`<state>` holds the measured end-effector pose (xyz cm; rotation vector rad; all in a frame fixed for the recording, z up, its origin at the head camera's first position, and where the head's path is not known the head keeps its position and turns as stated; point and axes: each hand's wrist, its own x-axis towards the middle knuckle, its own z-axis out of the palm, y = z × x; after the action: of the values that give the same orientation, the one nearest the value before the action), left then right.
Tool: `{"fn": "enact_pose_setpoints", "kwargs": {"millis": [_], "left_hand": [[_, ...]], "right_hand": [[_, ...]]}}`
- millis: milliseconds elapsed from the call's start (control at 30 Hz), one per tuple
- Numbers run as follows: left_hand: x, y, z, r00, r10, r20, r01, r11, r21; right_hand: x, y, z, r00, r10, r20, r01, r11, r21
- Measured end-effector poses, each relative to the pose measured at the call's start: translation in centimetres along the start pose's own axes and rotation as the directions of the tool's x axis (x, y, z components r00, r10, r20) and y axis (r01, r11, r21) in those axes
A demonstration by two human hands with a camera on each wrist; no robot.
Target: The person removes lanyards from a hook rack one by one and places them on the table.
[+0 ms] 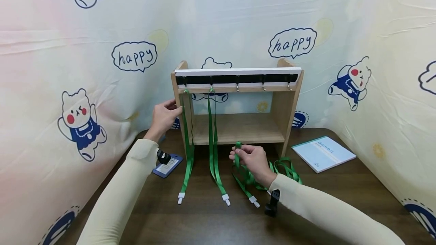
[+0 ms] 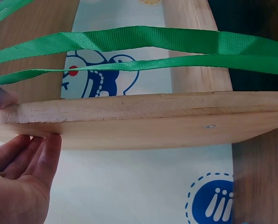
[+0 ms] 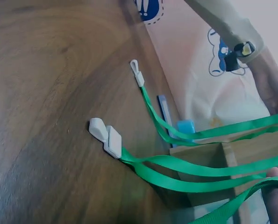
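Observation:
A small wooden shelf (image 1: 238,128) stands at the back of the table, with a row of metal hooks along its white and black top bar (image 1: 225,79). My left hand (image 1: 164,118) grips the shelf's left side panel (image 2: 129,112), thumb on one face and fingers on the other. My right hand (image 1: 254,162) pinches the looped end of a green lanyard (image 1: 238,155) in front of the shelf. Two more green lanyards hang from the first hook and second hook: the left lanyard (image 1: 186,154) and the middle lanyard (image 1: 214,150). Their white clips reach down to about table level.
More green lanyards (image 1: 287,167) lie in a pile behind my right wrist. A blue-and-white book (image 1: 323,154) lies at the right. On the left, a blue badge holder (image 1: 168,165) rests on the table. Patterned cloth (image 1: 218,22) surrounds the table.

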<state>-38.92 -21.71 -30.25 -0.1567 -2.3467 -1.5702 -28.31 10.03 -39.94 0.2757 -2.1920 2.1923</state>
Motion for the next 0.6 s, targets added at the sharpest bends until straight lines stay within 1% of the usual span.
{"fn": "enact_pose_setpoints", "kwargs": {"millis": [233,400,600], "left_hand": [[0.0,0.1,0.0,1.0,-0.011,0.002,0.011,1.0,-0.004],[0.0,0.2,0.0,1.0,-0.006,-0.004,0.006,1.0,0.007],[0.0,0.1,0.0,1.0,-0.001,0.0,0.001,1.0,0.015]], "right_hand": [[1.3,2.1,1.3,0.997,0.06,-0.037,-0.058,0.996,0.073],[2.2,3.7,1.7,0.996,0.074,-0.05,-0.071,0.996,0.058],[3.0,4.9,1.2,0.994,0.084,-0.076,-0.082,0.996,0.026]]}}
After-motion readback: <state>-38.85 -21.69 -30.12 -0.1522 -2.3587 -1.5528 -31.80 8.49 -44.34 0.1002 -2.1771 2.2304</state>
